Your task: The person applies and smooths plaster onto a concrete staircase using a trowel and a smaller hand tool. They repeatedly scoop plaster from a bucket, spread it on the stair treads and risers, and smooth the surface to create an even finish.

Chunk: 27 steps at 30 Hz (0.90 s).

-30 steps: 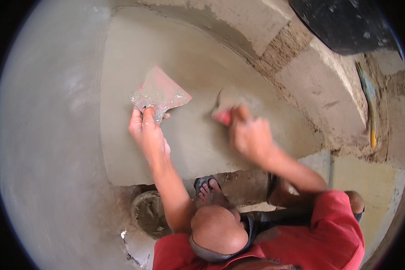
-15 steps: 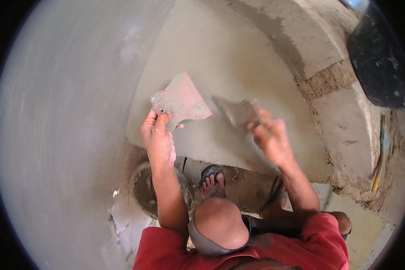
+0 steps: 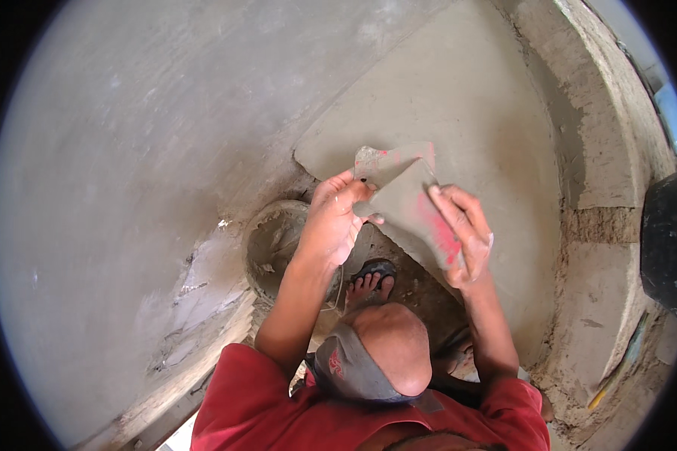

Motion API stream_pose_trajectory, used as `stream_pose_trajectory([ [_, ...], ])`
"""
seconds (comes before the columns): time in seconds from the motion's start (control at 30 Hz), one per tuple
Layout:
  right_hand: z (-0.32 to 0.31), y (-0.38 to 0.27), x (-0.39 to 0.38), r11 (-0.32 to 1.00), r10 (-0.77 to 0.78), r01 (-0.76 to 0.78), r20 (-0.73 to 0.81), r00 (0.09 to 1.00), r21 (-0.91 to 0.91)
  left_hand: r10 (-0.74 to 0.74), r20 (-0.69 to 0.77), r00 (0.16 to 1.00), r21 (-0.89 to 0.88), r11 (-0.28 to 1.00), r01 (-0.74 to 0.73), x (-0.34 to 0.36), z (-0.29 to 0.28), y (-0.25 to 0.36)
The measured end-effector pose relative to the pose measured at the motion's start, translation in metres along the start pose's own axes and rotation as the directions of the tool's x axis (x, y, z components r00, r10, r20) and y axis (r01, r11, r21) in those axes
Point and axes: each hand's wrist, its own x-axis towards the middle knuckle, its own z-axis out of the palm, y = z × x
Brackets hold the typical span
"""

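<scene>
My left hand [image 3: 332, 219] pinches a flat, thin scraper [image 3: 384, 159] by its lower edge; the sheet has a small hole, curved cut-outs and a coat of grey cement with red showing through. My right hand [image 3: 468, 234] grips a second flat red scraper [image 3: 408, 197], also smeared with grey cement. Its far edge lies across the left scraper's face and hides part of it; the two seem to touch. Both scrapers are held in the air over a smooth grey plastered surface [image 3: 481, 98].
By my left forearm stands a round bucket [image 3: 249, 239] with grey mix inside. A large grey wall [image 3: 120, 173] rises at left. Rough masonry [image 3: 590, 263] curves along the right, with a black container [image 3: 662, 244] and a yellow-tipped tool [image 3: 615, 368]. My sandalled foot [image 3: 371, 282] is below.
My right hand has brought its scraper leftward against the one in my left hand; before, they were apart and the right was blurred. The view has shifted, showing more of the bucket.
</scene>
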Motion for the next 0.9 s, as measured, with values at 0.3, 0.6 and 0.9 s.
stream_pose_trajectory([
  [0.3, -0.018, 0.0, -0.01, 0.932, -0.186, 0.163, -0.042, 0.982, -0.323, -0.084, 0.122, 0.989, -0.031, 0.996, 0.089, 0.018, 0.013, -0.003],
  [0.6, -0.033, 0.038, -0.032, 0.904, -0.086, 0.01, -0.16, 0.983, -0.427, -0.085, 0.145, 0.986, -0.035, 0.995, 0.091, 0.027, 0.037, 0.007],
  [0.9, -0.074, 0.011, -0.043, 0.356, 0.929, -0.409, -0.273, 0.25, 0.84, 0.461, 0.344, 0.818, 0.234, 0.802, -0.55, 0.081, 0.099, -0.03],
])
